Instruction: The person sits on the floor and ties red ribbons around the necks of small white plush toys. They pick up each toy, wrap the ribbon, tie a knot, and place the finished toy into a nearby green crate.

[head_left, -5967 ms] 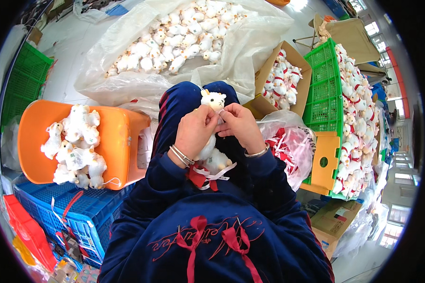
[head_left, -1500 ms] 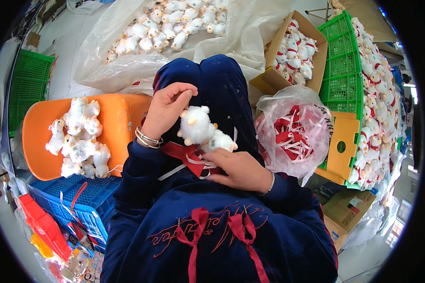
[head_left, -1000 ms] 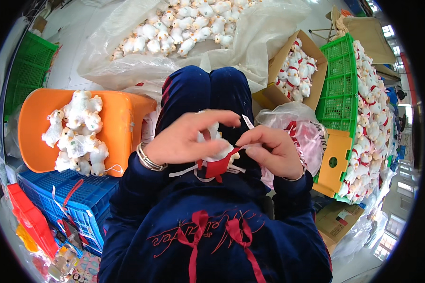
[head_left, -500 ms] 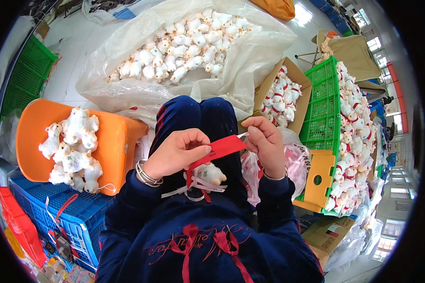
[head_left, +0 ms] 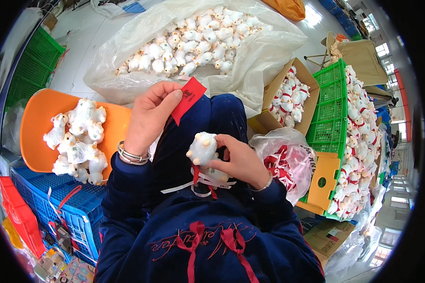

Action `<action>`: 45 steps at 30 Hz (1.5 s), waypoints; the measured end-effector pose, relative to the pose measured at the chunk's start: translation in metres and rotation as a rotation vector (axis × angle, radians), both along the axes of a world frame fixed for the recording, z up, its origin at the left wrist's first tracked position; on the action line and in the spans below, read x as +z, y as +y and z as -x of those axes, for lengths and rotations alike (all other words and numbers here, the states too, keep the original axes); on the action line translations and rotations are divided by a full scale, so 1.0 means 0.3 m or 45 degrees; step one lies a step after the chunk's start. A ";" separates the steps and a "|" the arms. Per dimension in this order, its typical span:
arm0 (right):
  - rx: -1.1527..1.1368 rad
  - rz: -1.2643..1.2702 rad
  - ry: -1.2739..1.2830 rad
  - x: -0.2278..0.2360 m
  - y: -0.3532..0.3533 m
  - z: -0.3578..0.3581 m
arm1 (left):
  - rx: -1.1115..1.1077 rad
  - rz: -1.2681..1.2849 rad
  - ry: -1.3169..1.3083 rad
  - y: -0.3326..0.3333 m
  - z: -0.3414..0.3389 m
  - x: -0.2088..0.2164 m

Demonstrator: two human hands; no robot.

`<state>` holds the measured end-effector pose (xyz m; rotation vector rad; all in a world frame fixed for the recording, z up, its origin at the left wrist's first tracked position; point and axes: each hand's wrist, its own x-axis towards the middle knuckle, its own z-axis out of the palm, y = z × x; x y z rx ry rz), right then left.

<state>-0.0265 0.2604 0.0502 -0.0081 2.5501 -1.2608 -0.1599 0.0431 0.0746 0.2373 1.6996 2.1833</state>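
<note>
My left hand [head_left: 152,113] is raised over my left thigh, thumb and fingers pinching one edge of a small red cloth piece [head_left: 190,99] with dark print. Down at my lap, my right hand [head_left: 243,162] grips a small white plush toy [head_left: 202,150] from its right side; pale orange-tipped limbs point up and left. Just below it more white plush [head_left: 216,174] shows, partly covered by my fingers; I cannot tell whether it is a second toy. White ribbons [head_left: 177,188] and red strips lie across my lap beneath the plush.
A big clear plastic sack [head_left: 113,92] of white plush toys spreads ahead. An orange chair [head_left: 35,137] on the left bears several more. On the right are a cardboard box [head_left: 311,101], a bag of red pieces [head_left: 301,175] and a green crate [head_left: 328,96] beside toys with red neckwear.
My right hand has let go of the red cloth's end and dropped to my lap, taking hold of a plush toy. My left hand has moved up and left with the cloth.
</note>
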 end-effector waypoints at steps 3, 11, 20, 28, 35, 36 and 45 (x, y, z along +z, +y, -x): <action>-0.204 0.012 0.010 -0.019 -0.072 0.005 | -0.048 -0.003 0.081 -0.005 -0.001 -0.037; -0.448 0.586 -0.111 -0.172 0.004 0.071 | -0.390 -0.059 0.243 0.000 -0.027 -0.024; -0.467 1.445 0.042 -0.140 0.147 0.069 | -0.276 0.295 0.281 0.022 0.007 -0.121; 0.019 1.481 -0.198 -0.098 0.098 0.011 | -0.106 0.354 0.322 0.125 0.030 -0.131; -0.377 1.788 -0.078 -0.143 0.000 -0.011 | -0.344 0.343 0.510 0.220 -0.022 -0.127; -0.404 1.808 -0.002 -0.130 -0.007 -0.002 | -0.388 0.315 0.572 0.201 -0.006 -0.162; -0.538 1.711 0.287 -0.173 -0.008 -0.010 | -0.626 0.091 0.270 0.127 -0.054 -0.167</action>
